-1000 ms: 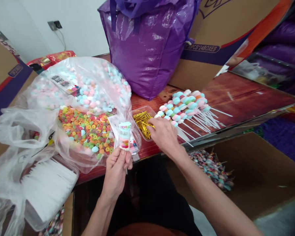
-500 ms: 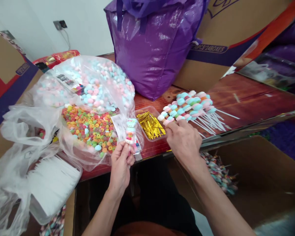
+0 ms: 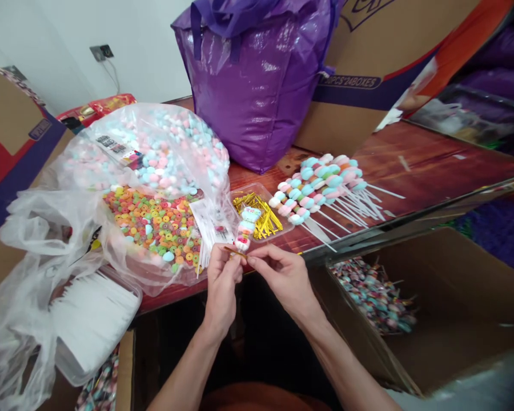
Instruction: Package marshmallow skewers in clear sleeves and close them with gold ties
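Observation:
Between my two hands, near the table's front edge, stands a wrapped candy skewer [image 3: 245, 228] in a clear printed bag. My left hand [image 3: 223, 279] is closed around its lower end. A gold twist tie [image 3: 236, 252] lies across the gathered neck of the bag, and my right hand [image 3: 285, 279] pinches one end of it. Just behind is a clear tray of gold twist ties [image 3: 263, 214]. To its right lies a pile of unwrapped candy skewers [image 3: 321, 185] with white sticks pointing right and toward me.
Ring gummies [image 3: 154, 225] and pastel marshmallows [image 3: 171, 148] fill plastic bags on the left. White sticks [image 3: 94, 319] fill a tub at front left. A purple bag [image 3: 252, 85] stands behind. Below right, a cardboard box [image 3: 454, 308] holds wrapped skewers [image 3: 372, 291].
My right hand has come from beside the skewer pile to my left hand, bringing a gold twist tie to the bag's neck. The held skewer has shifted slightly right.

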The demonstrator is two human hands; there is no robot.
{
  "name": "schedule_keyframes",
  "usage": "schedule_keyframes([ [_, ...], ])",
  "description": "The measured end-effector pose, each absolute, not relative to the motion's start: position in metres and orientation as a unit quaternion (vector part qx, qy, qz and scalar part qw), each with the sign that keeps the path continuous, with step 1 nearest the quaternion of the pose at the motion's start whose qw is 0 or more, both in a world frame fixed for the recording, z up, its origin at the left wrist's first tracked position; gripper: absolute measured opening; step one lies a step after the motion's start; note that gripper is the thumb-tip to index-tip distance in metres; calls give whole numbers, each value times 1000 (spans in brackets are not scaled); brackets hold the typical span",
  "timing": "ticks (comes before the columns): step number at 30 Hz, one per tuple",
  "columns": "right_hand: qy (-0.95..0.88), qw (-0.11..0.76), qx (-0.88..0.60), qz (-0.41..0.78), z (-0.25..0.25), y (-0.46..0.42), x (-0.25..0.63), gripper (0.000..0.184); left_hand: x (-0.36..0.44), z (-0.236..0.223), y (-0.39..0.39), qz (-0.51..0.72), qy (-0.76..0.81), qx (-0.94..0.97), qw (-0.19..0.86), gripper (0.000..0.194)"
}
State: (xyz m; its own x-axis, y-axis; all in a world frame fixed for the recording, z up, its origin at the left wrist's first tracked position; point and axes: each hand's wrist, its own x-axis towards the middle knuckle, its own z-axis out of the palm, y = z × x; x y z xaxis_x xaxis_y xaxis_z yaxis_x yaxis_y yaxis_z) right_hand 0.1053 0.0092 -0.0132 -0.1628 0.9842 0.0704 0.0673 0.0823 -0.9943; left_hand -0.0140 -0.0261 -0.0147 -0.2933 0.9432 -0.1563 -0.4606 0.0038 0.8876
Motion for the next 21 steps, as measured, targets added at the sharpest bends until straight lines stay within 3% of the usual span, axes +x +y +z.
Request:
schedule_keyframes([
  [3, -548, 466, -462, 519, -15, 7, 101, 13, -12, -16, -29, 653, 473, 282, 520, 9],
  [7, -516, 474, -468, 539, -14, 6, 99, 14, -11, -16, -28, 657, 487, 283, 500, 25],
  [15, -479, 480, -332, 656, -15, 1, 102, 14, -24, 9, -33, 577, 390, 154, 701, 35],
  [18, -544, 453, -304, 637, -8, 2, 110, 11, -28, 15, -34, 509, 344, 140, 777, 43],
  [21, -615, 433, -341, 564, -3, 0, 113, 7, -25, 12, -35, 506, 372, 169, 759, 41],
])
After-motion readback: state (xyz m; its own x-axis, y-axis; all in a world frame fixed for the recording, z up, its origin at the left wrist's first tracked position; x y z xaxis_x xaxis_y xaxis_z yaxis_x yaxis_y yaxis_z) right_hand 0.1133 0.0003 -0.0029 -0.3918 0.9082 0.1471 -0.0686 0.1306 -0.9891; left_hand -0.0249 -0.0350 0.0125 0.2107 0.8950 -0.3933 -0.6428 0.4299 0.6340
